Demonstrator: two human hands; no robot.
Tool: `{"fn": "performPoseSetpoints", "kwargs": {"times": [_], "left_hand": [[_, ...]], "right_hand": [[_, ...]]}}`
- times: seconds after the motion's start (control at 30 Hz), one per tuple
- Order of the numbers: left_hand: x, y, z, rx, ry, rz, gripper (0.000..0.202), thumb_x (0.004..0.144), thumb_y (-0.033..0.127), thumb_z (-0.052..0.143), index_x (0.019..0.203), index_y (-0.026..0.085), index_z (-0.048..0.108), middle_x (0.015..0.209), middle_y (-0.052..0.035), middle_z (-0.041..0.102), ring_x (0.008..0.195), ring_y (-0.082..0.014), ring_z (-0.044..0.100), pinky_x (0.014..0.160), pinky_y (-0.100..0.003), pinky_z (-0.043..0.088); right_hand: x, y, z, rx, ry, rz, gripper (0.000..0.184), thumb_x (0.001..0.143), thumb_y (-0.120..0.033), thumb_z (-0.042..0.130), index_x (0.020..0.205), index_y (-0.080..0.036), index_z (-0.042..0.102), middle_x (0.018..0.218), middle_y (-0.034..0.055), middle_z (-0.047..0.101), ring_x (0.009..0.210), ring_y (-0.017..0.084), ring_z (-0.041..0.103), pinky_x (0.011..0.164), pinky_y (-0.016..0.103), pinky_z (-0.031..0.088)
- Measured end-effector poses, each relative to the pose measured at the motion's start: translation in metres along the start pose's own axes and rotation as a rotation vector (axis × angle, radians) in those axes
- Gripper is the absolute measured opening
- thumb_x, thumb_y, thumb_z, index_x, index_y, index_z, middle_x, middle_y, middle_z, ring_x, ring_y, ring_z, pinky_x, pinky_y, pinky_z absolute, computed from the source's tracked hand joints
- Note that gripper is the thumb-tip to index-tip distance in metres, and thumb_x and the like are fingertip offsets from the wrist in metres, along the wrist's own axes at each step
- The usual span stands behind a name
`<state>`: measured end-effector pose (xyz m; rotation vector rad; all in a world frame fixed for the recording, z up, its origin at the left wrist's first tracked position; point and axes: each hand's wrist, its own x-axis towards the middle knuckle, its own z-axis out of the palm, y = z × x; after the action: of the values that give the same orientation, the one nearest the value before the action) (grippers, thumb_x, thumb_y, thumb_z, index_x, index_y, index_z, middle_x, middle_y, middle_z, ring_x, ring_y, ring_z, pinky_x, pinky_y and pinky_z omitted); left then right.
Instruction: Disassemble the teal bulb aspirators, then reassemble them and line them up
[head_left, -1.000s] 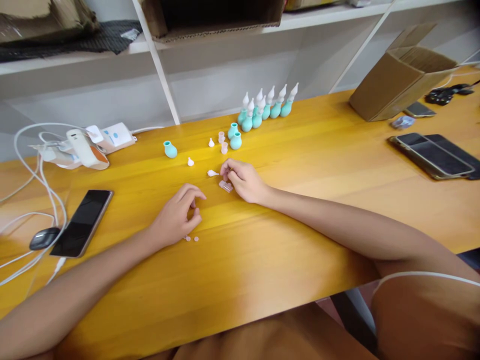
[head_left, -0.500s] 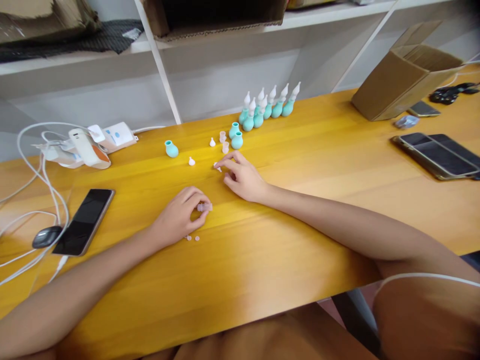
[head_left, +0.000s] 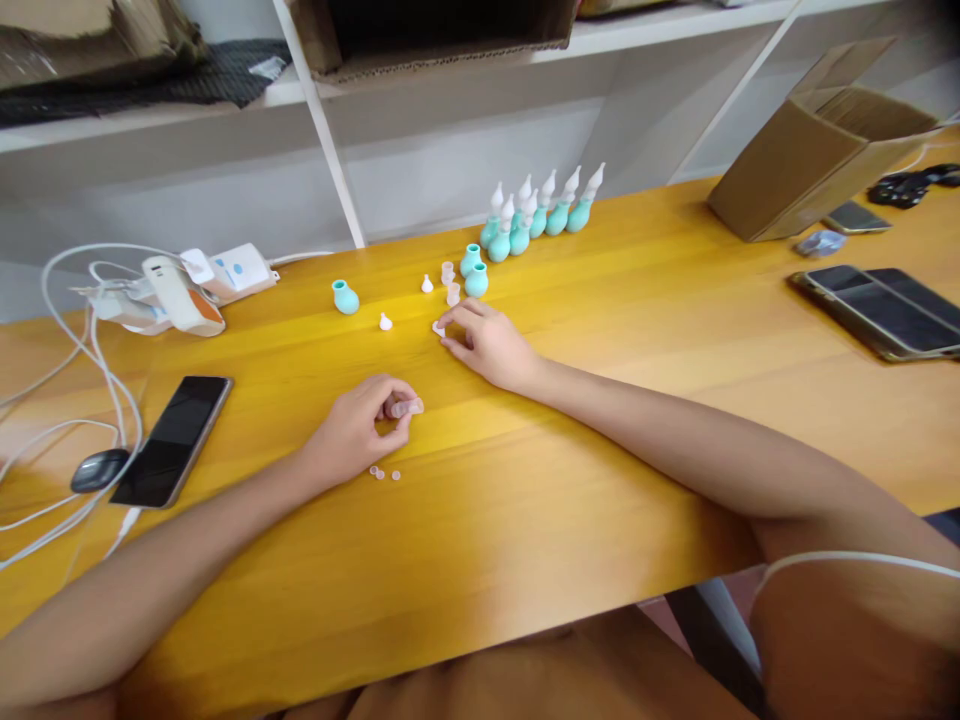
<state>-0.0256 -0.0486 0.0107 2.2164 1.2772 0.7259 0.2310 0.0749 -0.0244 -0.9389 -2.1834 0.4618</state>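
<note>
My left hand (head_left: 352,428) pinches a clear plastic connector (head_left: 409,407) between thumb and fingers, a little above the table. Three tiny clear discs (head_left: 396,475) lie just below that hand. Farther up, my right hand (head_left: 496,345) has its fingertips closed on a small white nozzle tip (head_left: 439,328) at the tabletop, partly covered by the fingers. Beyond it stand two clear connectors (head_left: 453,294) and two uncapped teal squeeze bulbs (head_left: 477,282). Two more white nozzle tips, one nearer the left (head_left: 385,322) and one behind (head_left: 427,284), stand upright. Another open teal bulb (head_left: 346,298) leans farther left.
Several teal bulbs with white nozzles (head_left: 519,238) stand in a group near the wall. At left are a phone (head_left: 174,440), a black mouse-like object (head_left: 100,470), chargers (head_left: 180,295) and cables. A cardboard box (head_left: 795,160) and more phones (head_left: 877,310) occupy the right.
My right fingertips have closed on the white nozzle tip. The left hand has tilted the clear connector slightly, and a third tiny disc shows more plainly below it.
</note>
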Motion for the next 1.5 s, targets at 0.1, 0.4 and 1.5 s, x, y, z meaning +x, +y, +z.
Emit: {"fn": "performPoseSetpoints", "kwargs": {"times": [0.1, 0.4, 1.5], "left_hand": [[0.001, 0.002, -0.001, -0.021, 0.002, -0.003, 0.011, 0.098, 0.023, 0.063, 0.109, 0.023, 0.067, 0.094, -0.0003, 0.073, 0.08, -0.0145, 0.066, 0.076, -0.029, 0.056], [0.001, 0.003, -0.002, -0.071, 0.017, -0.032, 0.012, 0.098, 0.023, 0.061, 0.109, 0.022, 0.067, 0.096, -0.0012, 0.075, 0.08, -0.0141, 0.067, 0.075, -0.029, 0.056], [0.005, -0.001, -0.004, -0.179, 0.066, -0.101, 0.016, 0.098, 0.031, 0.069, 0.109, 0.021, 0.075, 0.088, 0.0004, 0.072, 0.069, -0.0115, 0.058, 0.065, -0.025, 0.047]], "right_hand": [[0.002, 0.001, 0.0, -0.004, 0.011, 0.035, 0.021, 0.096, -0.013, 0.067, 0.116, -0.019, 0.072, 0.119, 0.0112, 0.07, 0.083, 0.02, 0.062, 0.077, 0.032, 0.049], [0.006, 0.0, 0.0, -0.023, -0.022, 0.029, 0.013, 0.099, -0.024, 0.069, 0.111, -0.02, 0.067, 0.112, 0.0077, 0.07, 0.074, 0.016, 0.056, 0.071, 0.031, 0.042], [-0.032, -0.052, 0.008, 0.654, -0.159, -0.028, 0.014, 0.091, -0.02, 0.075, 0.103, -0.02, 0.069, 0.107, 0.0043, 0.064, 0.083, 0.013, 0.065, 0.064, 0.023, 0.054]]}}
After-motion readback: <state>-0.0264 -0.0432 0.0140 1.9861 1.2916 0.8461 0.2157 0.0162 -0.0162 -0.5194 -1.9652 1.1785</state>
